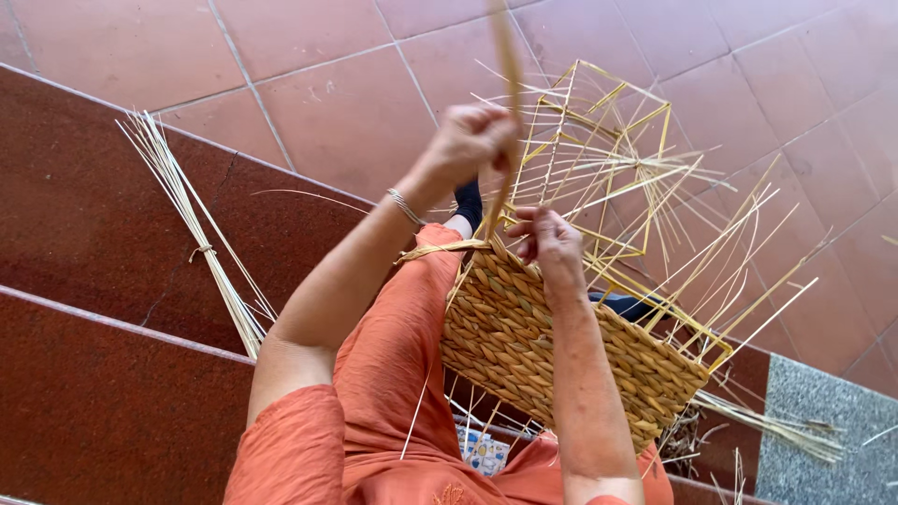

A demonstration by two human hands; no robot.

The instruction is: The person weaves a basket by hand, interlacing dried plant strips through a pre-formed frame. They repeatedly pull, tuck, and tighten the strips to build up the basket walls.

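A half-woven straw basket (524, 346) rests on my lap, built around a yellow wire frame (608, 122) with many thin upright stakes sticking out. My left hand (468, 140) is raised above the basket and grips a flat straw strand (507, 103) that runs up out of view and down to the woven edge. My right hand (547, 245) rests on the basket's top woven edge, fingers pinching the weave where the strand enters. A thin bracelet sits on my left wrist.
A tied bundle of pale straw stalks (201, 238) lies on the dark red step at left. More loose straw (781, 430) lies at lower right by a grey speckled slab. Terracotta floor tiles (309, 93) spread beyond. My legs wear orange cloth.
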